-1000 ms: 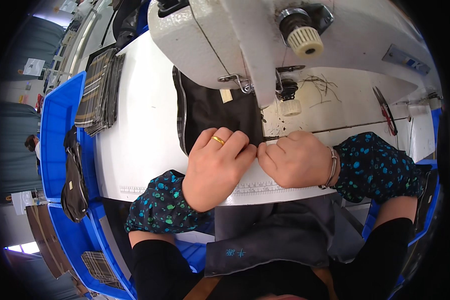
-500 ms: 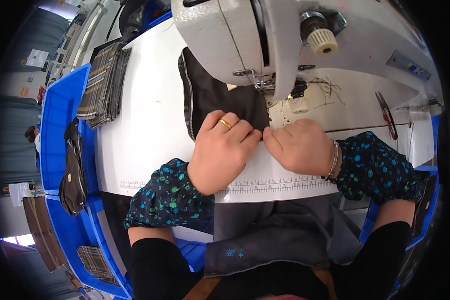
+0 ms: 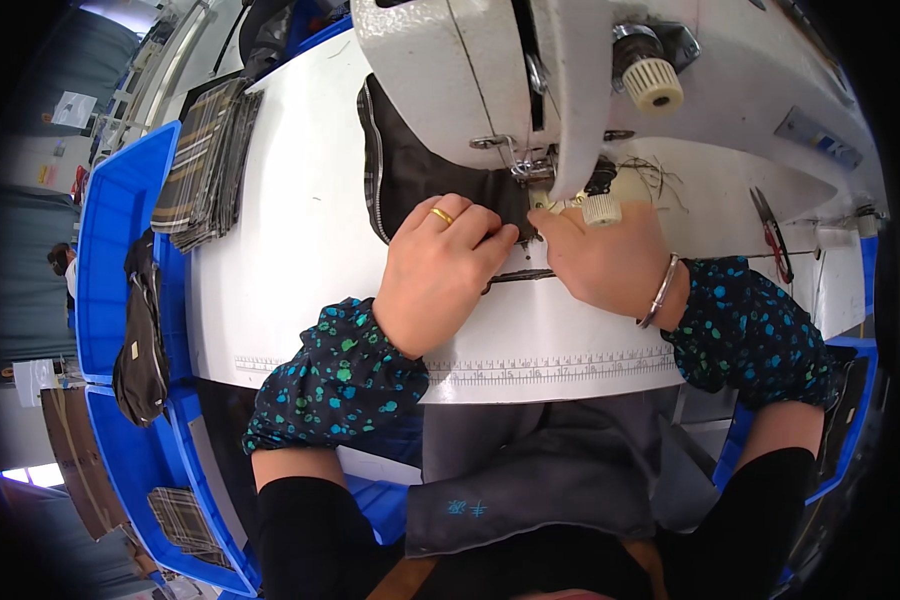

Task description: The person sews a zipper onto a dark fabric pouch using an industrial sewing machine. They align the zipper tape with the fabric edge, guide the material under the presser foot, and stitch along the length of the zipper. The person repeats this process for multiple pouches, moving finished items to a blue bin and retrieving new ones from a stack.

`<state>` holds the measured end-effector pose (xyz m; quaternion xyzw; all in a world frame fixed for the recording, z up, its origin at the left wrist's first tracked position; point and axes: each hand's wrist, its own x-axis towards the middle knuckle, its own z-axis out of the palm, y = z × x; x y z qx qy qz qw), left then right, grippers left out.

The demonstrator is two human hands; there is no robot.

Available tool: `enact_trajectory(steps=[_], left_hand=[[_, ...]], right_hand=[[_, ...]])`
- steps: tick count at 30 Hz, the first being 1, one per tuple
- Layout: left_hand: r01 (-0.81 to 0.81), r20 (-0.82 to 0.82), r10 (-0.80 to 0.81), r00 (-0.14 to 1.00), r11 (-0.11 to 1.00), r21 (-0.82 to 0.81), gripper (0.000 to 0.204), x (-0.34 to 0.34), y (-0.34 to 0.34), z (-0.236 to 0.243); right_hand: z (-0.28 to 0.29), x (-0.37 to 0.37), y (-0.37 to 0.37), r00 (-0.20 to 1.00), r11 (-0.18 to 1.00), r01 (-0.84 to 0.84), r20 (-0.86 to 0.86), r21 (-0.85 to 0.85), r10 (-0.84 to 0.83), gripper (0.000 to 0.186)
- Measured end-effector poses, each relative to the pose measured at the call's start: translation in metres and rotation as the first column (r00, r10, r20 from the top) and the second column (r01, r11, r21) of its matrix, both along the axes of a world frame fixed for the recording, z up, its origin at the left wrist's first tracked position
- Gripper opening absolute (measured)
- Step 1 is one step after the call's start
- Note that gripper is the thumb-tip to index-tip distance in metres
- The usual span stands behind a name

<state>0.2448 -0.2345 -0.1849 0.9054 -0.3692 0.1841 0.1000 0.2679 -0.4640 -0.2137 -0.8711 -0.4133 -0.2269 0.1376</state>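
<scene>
At far left, a blue bin (image 3: 120, 250) holds a dark garment (image 3: 142, 330); beside it a stack of plaid fabric pieces (image 3: 205, 165) rests on the white table (image 3: 290, 270). The left hand (image 3: 440, 270), wearing a gold ring, lies flat with fingers extended and close together, pressing the dark fabric piece (image 3: 420, 170) against the table without gripping it. That fabric runs under the white sewing machine (image 3: 490, 70). The right hand (image 3: 600, 260), fingers curled, pinches the fabric edge just beside the needle area.
</scene>
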Motion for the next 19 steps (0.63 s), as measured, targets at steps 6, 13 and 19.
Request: enact_trajectory(steps=[6,13,19], left_hand=[[0.039,0.043,-0.039,0.998,0.999,-0.005,0.029,0.002,0.0,-0.005],[0.032,0.026,-0.031,0.999,0.999,-0.03,0.044,0.0,-0.004,-0.003],[0.013,0.062,-0.013,0.998,1.0,0.002,0.04,0.005,-0.006,-0.004]], right_hand=[[-0.001,0.009,-0.003,0.997,0.997,0.051,0.058,0.058,-0.055,0.004],[0.004,-0.003,-0.001,0.994,0.995,-0.095,-0.048,0.013,0.095,0.004],[0.001,-0.001,-0.001,0.996,0.999,-0.048,-0.077,-0.018,0.046,0.005]])
